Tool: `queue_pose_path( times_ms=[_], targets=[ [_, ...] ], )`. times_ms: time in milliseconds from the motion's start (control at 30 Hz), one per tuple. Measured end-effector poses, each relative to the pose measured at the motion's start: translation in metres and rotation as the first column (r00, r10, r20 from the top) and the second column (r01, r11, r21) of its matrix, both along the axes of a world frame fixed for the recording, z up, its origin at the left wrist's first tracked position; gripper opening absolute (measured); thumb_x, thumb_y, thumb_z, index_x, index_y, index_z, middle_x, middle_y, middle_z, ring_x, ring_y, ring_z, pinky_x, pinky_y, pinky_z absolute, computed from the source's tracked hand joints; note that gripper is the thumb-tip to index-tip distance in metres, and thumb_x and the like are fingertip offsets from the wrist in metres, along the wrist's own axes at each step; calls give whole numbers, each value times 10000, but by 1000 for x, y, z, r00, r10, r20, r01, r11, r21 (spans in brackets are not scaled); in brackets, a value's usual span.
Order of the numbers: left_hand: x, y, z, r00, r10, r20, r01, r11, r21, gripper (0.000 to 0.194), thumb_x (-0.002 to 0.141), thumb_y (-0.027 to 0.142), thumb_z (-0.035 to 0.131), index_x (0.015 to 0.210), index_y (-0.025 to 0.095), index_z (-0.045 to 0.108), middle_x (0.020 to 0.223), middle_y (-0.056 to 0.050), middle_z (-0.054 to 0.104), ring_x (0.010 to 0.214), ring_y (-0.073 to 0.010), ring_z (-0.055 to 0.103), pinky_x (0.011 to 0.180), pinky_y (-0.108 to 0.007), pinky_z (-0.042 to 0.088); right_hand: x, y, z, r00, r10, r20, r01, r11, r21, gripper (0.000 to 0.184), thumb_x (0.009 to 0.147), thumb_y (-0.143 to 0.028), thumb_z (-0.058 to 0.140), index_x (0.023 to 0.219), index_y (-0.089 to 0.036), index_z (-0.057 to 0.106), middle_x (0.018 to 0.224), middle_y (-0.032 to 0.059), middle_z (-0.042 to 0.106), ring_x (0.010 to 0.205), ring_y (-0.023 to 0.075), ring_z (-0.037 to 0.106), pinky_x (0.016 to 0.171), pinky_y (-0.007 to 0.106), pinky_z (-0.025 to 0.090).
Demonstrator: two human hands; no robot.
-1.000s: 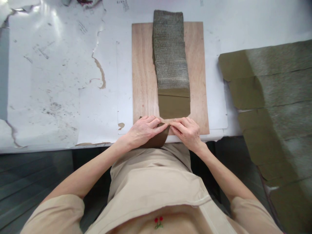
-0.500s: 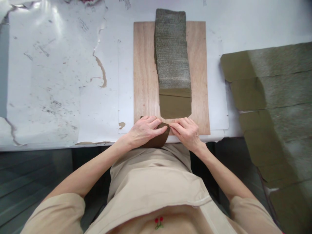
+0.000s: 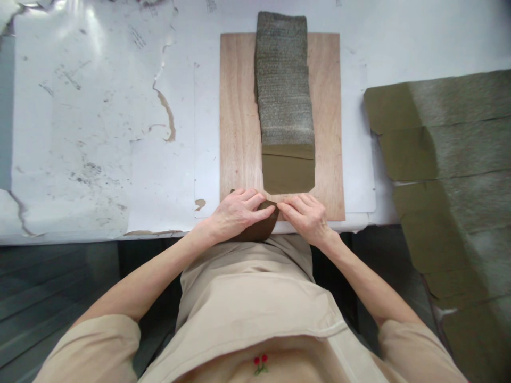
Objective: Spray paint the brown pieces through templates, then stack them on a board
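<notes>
Now left hand (image 3: 242, 213) and right hand (image 3: 304, 214) pinch the piece (image 3: 257, 232) over the near edge of the board (image 3: 239, 111); uneven pull could crease its corner, a forward slip could skew the board's stack (image 3: 285, 85).

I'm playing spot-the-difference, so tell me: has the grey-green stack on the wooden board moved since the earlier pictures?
No. The grey-green stack sits in the same place on the wooden board; the whole view just shifted a little.
</notes>
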State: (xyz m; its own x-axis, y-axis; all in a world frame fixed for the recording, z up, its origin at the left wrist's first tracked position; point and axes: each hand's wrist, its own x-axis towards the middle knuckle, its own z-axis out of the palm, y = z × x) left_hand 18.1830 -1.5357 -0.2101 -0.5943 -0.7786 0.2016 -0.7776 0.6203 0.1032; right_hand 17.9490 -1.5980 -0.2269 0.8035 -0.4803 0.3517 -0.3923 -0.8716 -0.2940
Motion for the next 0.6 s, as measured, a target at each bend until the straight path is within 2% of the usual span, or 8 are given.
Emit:
queue_pose_path(
  times_ms=[300,433,600],
  targets=[
    [0,-2,0,1000,4,-9,-4,1000,-8,279,970,160,458,1199,253,587,935,-36,628,862,-178,581,734,-296,425,-2,-1,0,999,21,-32,-21,1000,-15,168,968,-182,519,998,-222,680,916,38,707,819,172,556,728,316,429],
    [-1,-3,3,1000,5,0,-5,1000,17,236,978,189,458,1165,206,601,953,-55,637,881,-183,585,749,-299,435,-2,-1,-1,998,26,-56,-28,999,-22,183,974,-185,506,995,-224,683,921,40,696,827,174,543,744,316,427],
    [-2,-3,6,1000,-1,12,0,999,40,305,980,177,442,1264,172,552,982,-79,642,914,-197,591,760,-316,453,-1,-1,1,998,26,-49,-28,999,-45,182,973,-175,506,982,-217,682,916,43,693,832,177,546,746,315,425]
  ],
)
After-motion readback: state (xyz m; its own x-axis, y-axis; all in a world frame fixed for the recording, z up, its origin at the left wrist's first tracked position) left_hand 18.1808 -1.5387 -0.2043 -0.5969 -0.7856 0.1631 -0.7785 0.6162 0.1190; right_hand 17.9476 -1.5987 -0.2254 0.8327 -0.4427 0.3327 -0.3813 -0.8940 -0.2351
